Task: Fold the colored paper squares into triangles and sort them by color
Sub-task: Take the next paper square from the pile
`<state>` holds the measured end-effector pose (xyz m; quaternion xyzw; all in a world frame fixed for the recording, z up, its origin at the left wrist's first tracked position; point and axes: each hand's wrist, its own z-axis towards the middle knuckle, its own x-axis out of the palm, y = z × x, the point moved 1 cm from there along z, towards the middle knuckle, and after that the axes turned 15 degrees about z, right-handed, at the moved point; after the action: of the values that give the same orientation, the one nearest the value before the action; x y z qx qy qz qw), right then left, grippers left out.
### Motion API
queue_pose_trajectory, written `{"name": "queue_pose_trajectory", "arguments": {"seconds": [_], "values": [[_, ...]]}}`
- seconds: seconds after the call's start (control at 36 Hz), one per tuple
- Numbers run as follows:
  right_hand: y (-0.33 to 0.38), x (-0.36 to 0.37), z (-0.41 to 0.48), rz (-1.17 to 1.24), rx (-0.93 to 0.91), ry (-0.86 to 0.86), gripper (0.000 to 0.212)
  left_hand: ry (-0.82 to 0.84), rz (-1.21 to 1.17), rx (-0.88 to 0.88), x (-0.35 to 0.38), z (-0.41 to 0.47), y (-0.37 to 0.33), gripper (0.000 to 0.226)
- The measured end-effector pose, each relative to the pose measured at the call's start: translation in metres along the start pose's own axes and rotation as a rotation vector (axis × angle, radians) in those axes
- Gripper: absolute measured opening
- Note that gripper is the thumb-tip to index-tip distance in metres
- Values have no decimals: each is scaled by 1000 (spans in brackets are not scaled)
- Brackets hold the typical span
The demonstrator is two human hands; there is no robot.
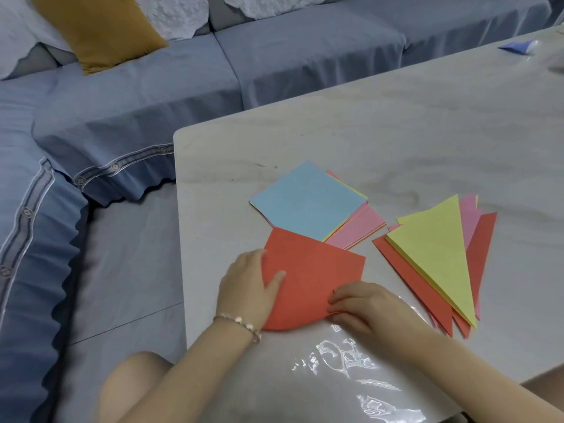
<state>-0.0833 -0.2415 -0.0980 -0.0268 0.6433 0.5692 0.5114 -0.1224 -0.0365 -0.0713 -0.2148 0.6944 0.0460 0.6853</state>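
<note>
left hand [247, 288]: grips left edge of the red sheet [311, 276], thumb on top, other fingers curled round the edge
right hand [363, 303]: fingers curled, tips pinching near-right edge of red sheet; thumb hidden
red sheet: on table [396, 132] near front-left corner, between both hands, bowed up, near edge rounded, not creased flat; far corner overlaps the square stack
square stack: unfolded squares just beyond red sheet, blue square [308, 199] on top, pink squares [360, 227] fanned out below on the right, thin yellow edge showing between them
triangle pile: right of the stack, apart from it; yellow triangle [436, 254] on top, pink triangles [470, 215] and red triangles [485, 239] sticking out under it, colours mixed in one pile
bracelet [241, 322]: beaded, on left wrist
clear film [351, 361]: shiny, wrinkled, on near part of table
sofa [152, 87]: blue cover, left and behind table
cushion [97, 29]: mustard, on sofa back
blue item [515, 45]: far right table edge, too blurred to tell what
</note>
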Motion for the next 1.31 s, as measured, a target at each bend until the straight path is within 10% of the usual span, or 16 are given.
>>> {"name": "queue_pose_trajectory", "arguments": {"seconds": [0.28,0.42,0.53,0.69,0.83,1.31], "values": [[-5,2,-3,-1,53,-8,29,140,-612,-428,1,42,-5,58],[-5,-1,-2,-13,34,39,22,-10,-401,-222,-7,39,-13,9],[-5,-9,1,151,131,131,43,-63,-338,-116,-14,26,-19,15],[13,-29,17,374,158,-273,10,12,-455,33,-27,2,-26,17],[26,-41,30,550,263,-329,24,145,-584,72,-37,-12,-33,25],[50,-47,27,760,364,-485,21,-336,-696,52,-38,-34,-52,37]]}}
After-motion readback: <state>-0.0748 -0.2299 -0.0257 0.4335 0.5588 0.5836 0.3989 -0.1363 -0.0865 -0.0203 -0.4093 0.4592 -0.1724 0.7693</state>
